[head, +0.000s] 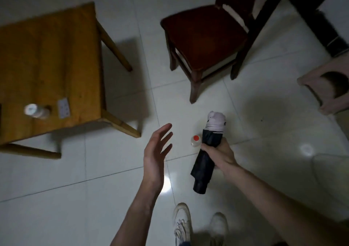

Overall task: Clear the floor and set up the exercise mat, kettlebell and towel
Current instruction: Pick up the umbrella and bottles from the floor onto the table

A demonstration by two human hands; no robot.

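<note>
One item is in hand and the rest of the job looks barely begun. The right hand (217, 152) is closed around the middle of a folded black umbrella (204, 162), gripping it at a slant with its white-patterned end pointing away and its dark handle end toward the person's shoes (182, 221). The left hand (157, 151) is empty, its fingers spread and its palm turned toward the umbrella, holding nothing. Just beside the umbrella, a small bottle with a red cap (195, 141) stands on the tiled floor (94, 170); I judge it to be clutter yet to be picked up, and the open left hand is near it.

No exercise mat, kettlebell or towel shows anywhere in this view, so the setting-up part seems not yet started. A yellow wooden table (47, 60) stands to the left with a white-capped bottle (35, 111) and a small white socket-like block (63, 107) on it; a dark wooden chair (204, 36) stands ahead and a pale stool (328, 87) to the right. Whether these must be moved to make room, I cannot tell. The floor between them is otherwise bare, so clearing may be close to done once the bottle is lifted and the umbrella is put away
</note>
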